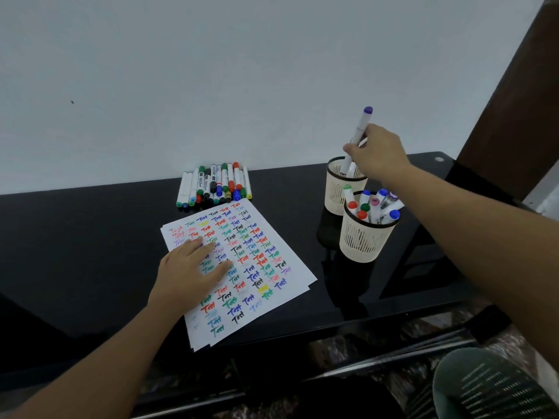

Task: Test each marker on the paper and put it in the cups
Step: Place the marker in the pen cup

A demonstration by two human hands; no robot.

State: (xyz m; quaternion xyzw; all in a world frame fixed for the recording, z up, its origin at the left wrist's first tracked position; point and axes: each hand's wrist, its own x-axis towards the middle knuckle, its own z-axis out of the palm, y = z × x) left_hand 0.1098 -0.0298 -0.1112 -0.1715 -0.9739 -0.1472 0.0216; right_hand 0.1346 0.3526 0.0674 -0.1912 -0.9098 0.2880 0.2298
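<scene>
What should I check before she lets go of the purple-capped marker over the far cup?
1. Grip: right hand pinches the purple-capped marker mid-barrel. Ok.
2. Aim: marker's lower end sits inside the rim of the far cup. Ok.
3. Cap: purple cap is on the upper end; the lower end is hidden in the cup. Cannot tell.
4. Room: far cup shows only one other marker, while the near cup is crowded. Ok.
5. Paper: left hand lies flat on the paper, holding it down. Ok.
6. Remaining work: marker pile behind the paper is untested. Not ok.
</scene>
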